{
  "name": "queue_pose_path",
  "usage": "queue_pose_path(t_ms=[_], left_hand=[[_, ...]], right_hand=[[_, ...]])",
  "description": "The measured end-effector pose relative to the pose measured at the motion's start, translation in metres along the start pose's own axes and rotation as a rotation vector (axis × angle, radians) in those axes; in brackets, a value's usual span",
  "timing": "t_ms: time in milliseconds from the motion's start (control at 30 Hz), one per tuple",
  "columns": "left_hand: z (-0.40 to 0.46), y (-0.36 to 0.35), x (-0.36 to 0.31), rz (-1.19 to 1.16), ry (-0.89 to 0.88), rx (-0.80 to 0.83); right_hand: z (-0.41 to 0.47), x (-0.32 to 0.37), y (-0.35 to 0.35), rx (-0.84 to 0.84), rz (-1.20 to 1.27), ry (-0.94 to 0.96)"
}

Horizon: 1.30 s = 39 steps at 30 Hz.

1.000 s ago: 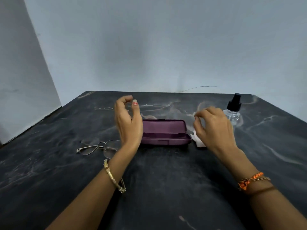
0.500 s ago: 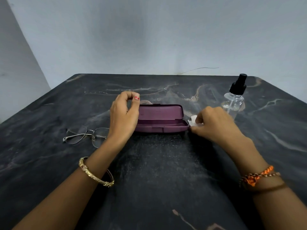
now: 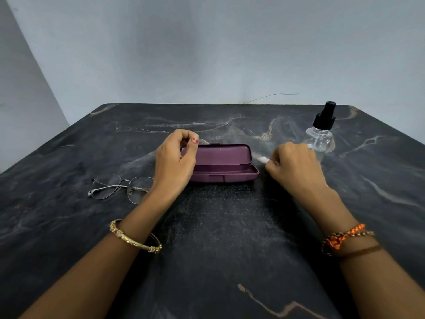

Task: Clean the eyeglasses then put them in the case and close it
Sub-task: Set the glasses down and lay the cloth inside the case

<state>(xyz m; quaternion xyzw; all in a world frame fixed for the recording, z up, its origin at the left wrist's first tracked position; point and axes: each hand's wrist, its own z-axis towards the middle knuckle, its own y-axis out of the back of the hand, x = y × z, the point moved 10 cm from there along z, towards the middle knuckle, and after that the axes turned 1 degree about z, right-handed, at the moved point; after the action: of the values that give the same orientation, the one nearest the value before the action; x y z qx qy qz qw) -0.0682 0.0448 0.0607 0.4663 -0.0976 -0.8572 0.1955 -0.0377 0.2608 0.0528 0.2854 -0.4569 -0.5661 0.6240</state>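
A purple eyeglass case (image 3: 224,162) lies open in the middle of the dark marble table (image 3: 218,226), lid raised toward the far side. Thin metal-framed eyeglasses (image 3: 119,187) rest on the table to the left of the case. My left hand (image 3: 176,162) hovers over the case's left end, fingers curled, thumb against the fingertips, with nothing visible in it. My right hand (image 3: 296,166) sits just right of the case, closed on a white cloth (image 3: 263,159) whose tip sticks out past the fingers.
A clear spray bottle (image 3: 320,134) with a black pump top stands at the back right, just behind my right hand. Pale walls close in at the rear and left. A thin wire (image 3: 273,96) lies along the table's far edge.
Both hands came down toward the table. My right hand closed around the white cloth beside the case. The camera tilted down.
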Motion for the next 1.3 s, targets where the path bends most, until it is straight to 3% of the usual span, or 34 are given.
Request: queue_pose_path(t_ms=[167, 267, 400, 600, 733, 933, 1300], left_hand=[[0.0, 0.008, -0.004, -0.074, -0.026, -0.047], [-0.003, 0.004, -0.013, -0.281, -0.057, 0.003], [-0.006, -0.005, -0.024, -0.488, -0.072, 0.096], [-0.015, -0.023, -0.032, -0.55, -0.07, 0.198], [-0.016, -0.022, -0.03, -0.638, 0.005, 0.188], [-0.016, -0.02, -0.02, -0.594, 0.044, 0.152], [-0.014, -0.007, -0.033, -0.529, -0.115, 0.105]], right_hand=[[-0.008, 0.001, 0.04, -0.31, 0.076, -0.04], [-0.018, 0.008, 0.058, -0.482, 0.251, -0.013], [-0.03, 0.033, 0.066, -0.572, 0.44, 0.193], [-0.051, 0.069, 0.068, -0.698, 0.407, 0.45], [-0.055, 0.082, 0.066, -0.707, 0.372, 0.534], [-0.057, 0.091, 0.057, -0.654, 0.389, 0.591], [-0.041, 0.077, 0.047, -0.451, 0.745, 0.371]])
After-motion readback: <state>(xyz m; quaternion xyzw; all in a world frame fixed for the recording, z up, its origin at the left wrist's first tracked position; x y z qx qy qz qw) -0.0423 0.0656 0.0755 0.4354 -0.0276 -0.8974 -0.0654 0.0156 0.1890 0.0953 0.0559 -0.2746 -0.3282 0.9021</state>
